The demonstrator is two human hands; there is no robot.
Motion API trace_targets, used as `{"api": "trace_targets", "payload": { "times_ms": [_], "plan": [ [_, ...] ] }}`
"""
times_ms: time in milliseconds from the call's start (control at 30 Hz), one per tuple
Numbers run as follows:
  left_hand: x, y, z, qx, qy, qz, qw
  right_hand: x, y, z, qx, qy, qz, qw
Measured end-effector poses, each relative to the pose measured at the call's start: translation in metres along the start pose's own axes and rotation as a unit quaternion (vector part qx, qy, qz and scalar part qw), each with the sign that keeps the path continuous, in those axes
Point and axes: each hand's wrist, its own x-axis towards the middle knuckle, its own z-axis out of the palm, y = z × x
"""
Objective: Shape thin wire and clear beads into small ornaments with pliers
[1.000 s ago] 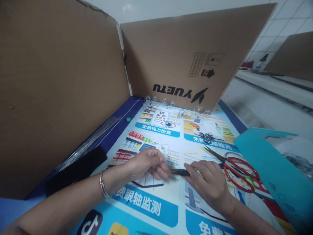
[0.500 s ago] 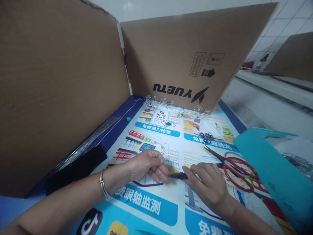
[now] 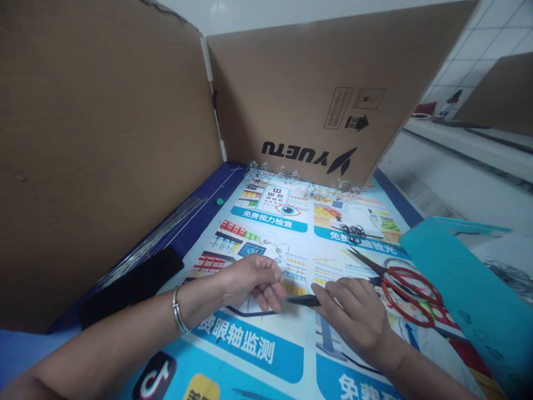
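Note:
My left hand [image 3: 258, 280], with a silver bangle at the wrist, pinches thin wire between thumb and fingers. A fine looped wire piece [image 3: 278, 249] with small clear bits shows just beyond those fingertips; how much of it the hand holds is hard to see. My right hand [image 3: 357, 315] is wrapped round what look like needle-nose pliers [image 3: 303, 300]. Their dark, tapered jaws point left and come close to my left fingertips. The pliers' handles are hidden in the palm. Orange-handled scissors [image 3: 410, 294] lie to the right of my right hand.
A coil of black wire [image 3: 352, 230] lies beyond the scissors. The teal folder-like holder [image 3: 462, 278] at right has wire by it. Straight wires [image 3: 154, 236] and a black slab [image 3: 133, 286] lie left. Cardboard walls [image 3: 125, 122] stand left and behind; clear wire pieces [image 3: 308, 189] line the back.
The view has shifted very slightly. Both hands and the pliers stay in almost the same place.

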Motion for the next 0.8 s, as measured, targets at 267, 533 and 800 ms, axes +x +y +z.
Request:
{"api": "trace_targets", "payload": {
  "times_ms": [267,533,800],
  "plan": [
    [0.0012,-0.0011,-0.0009,0.004,0.001,0.001,1.0,-0.0019,-0.0005,0.0008,-0.005,0.005,-0.005,1.0],
    [0.0015,-0.0026,-0.0005,0.012,0.0,0.003,1.0,0.0014,-0.0015,-0.0024,0.005,-0.016,-0.016,1.0],
    [-0.0004,-0.0041,0.0038,0.05,0.009,0.053,0.997,0.0057,-0.0042,-0.0049,0.033,-0.065,-0.027,0.997]
  ]
}}
